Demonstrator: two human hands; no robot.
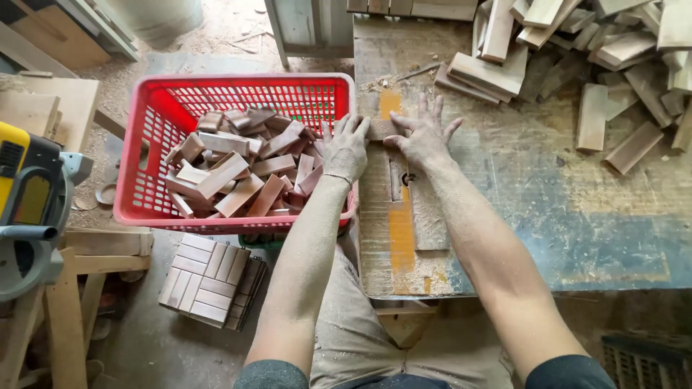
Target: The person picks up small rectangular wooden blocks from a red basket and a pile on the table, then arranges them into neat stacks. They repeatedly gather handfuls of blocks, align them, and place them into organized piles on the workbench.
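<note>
We see both hands down on the worktop (548, 209), right at its left edge. The left hand (344, 148) rests flat with its grip spread apart, fingertips touching a small wooden block (380, 128) that lies on the worktop between the two hands. The right hand (424, 137) presses on the same block from the other side, fingers fanned out, clamped on nothing. Just left of the hands sits a red plastic crate (155, 115) filled with short cut wooden pieces (238, 173). A loose heap of longer wood offcuts (577, 65) lies at the worktop's far right, well apart.
</note>
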